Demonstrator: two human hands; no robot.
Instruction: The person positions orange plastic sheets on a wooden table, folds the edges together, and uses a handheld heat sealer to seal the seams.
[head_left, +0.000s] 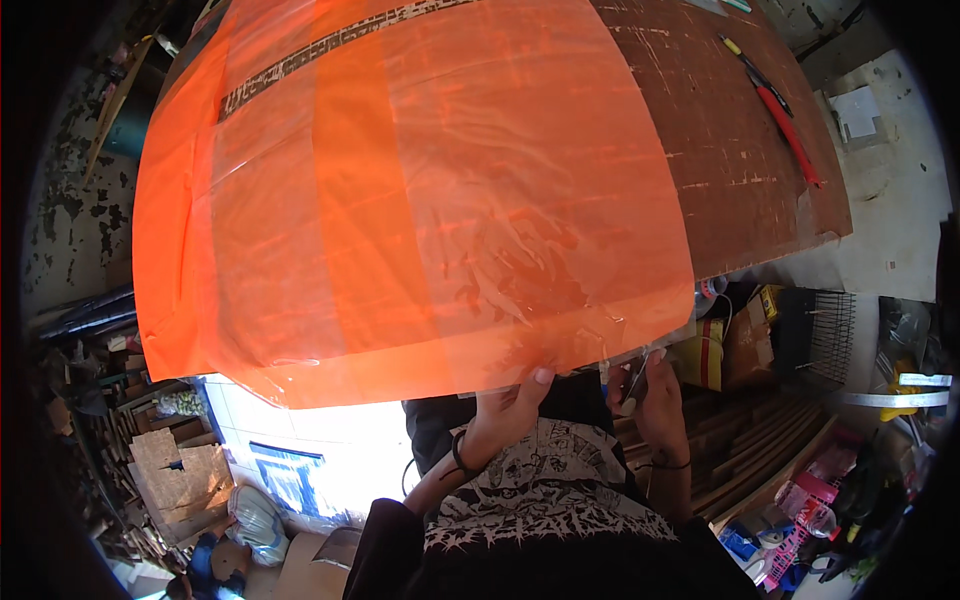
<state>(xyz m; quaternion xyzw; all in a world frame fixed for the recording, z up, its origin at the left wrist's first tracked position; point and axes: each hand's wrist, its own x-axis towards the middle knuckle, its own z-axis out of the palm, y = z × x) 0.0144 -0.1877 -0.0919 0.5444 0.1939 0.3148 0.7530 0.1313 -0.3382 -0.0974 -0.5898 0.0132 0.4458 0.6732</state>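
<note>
A translucent orange plastic sheet (360,220) covers much of a worn brown tabletop (730,170), with overlapping layers that make a darker band. Its near edge hangs over the table's front edge. My left hand (508,412) pinches that edge, thumb on top and the fingers partly hidden beneath the sheet. Close to the sheet's near right corner, my right hand (657,405) is closed around a slim, pale-ended object (629,405), too small and shadowed to name.
A red slender tool (790,135) and a dark pen-like tool with a yellow end (748,68) lie on the table's right side. Below right are long wooden strips (770,450), a black wire rack (832,330) and pink baskets (805,500). Wood scraps (180,475) are piled at lower left.
</note>
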